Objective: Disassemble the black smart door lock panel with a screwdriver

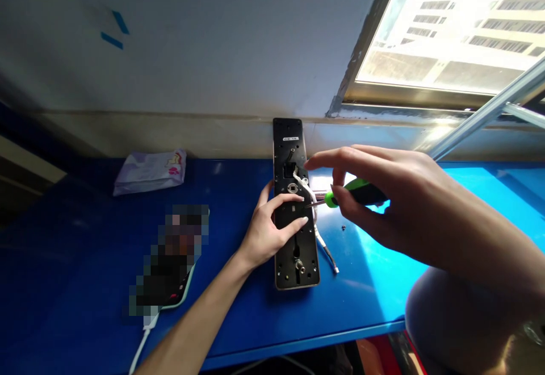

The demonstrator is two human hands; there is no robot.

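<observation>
A long black door lock panel (284, 255) lies back side up on the blue table, its far end by the wall. My left hand (264, 228) grips it from the left, with thumb and forefinger on its face near the middle. In my right hand (394, 193) is a green and black screwdriver (361, 191), held nearly level. Its tip meets the panel around the right edge; whether it sits in a screw I cannot tell. A white cable (317, 230) comes out of the panel's opening and trails down the right side. Small dark screws (343, 228) lie right of the panel.
On the blue table (238, 312), a phone (183, 255) with a white charging cable (142, 344) lies at left. Behind it is a pale tissue pack (151, 171). A wall stands at the back, with a window (443, 40) and a metal bar (477, 111) at right.
</observation>
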